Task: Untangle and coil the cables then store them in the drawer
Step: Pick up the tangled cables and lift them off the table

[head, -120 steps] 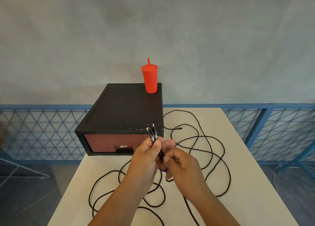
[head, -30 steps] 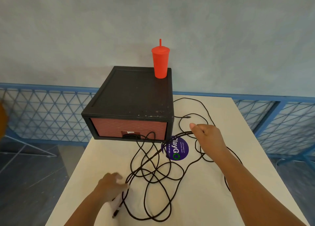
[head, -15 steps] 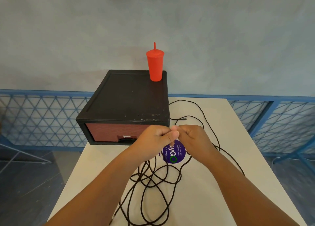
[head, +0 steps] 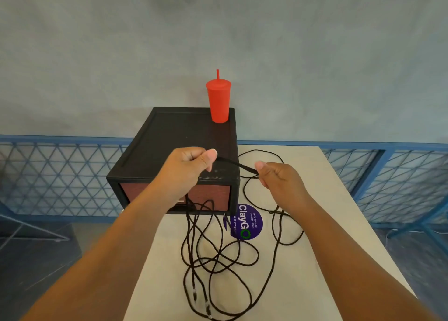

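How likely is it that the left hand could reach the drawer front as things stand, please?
Probably yes, though not freely: the left hand is close to the drawer front, but it pinches the cable stretched to the right hand, and loose strands hang across the front.

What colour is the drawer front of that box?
Reddish-brown drawer front, set in the black box; the head view shows it.

The cables (head: 236,165) are matt black. The cup (head: 219,102) is matt red plastic; the bench (head: 315,260) top is smooth and dull.
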The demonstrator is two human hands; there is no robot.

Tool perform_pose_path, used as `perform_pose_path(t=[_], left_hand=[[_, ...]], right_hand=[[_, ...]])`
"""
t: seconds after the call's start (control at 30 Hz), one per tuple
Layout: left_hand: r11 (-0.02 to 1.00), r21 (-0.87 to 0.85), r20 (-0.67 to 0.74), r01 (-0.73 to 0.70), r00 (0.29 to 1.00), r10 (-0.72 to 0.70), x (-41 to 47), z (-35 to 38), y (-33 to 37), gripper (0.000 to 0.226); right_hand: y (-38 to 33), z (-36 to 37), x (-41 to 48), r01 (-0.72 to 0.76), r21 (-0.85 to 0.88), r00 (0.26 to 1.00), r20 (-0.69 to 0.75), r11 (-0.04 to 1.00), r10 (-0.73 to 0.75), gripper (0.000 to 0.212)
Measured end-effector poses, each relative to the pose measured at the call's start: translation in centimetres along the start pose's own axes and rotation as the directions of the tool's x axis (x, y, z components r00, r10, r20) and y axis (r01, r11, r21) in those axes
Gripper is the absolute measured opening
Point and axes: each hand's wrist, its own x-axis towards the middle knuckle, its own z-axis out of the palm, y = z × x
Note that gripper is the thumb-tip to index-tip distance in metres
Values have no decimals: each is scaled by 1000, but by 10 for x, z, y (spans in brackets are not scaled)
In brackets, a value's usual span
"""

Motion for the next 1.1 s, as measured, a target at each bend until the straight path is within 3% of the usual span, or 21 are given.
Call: perform_pose_path(t=[0.27,0.43,0.63,0.7,0.77,0.9,1.03,1.1], left_hand=[[975,-222,-163,28,984,-65,18,-35,16,46],[941,-334,-258,-51,965,-39,23,-58,24,49],[940,-339,-402,-31,909,-115,21,-72,21,39],[973,-231,-433,4,895,-107,20,-76,15,40],[993,-90,-351,73,931,-100,17,-76,15,42],[984,143,-3,103,995,-104,7,-60,30,49],[954,298,100,10,994,-41,12,-42,42,48],[955,297,150,-6,988,-40,16,-32,55,42]], right_hand=[[-5,-19,11,45,24,996,-77,999,-43,48],[-11,-32,18,63,18,992,-111,998,-61,48],[-16,-43,23,87,1,993,-84,996,-86,46],[-12,-45,23,60,38,997,-55,997,-57,46],[-8,-49,27,39,124,997,-68,991,-31,46],[-19,-57,33,50,145,993,-115,988,-33,48],[-40,-56,36,113,46,989,-96,992,-109,47],[-50,-56,37,159,-15,984,-84,987,-159,46]])
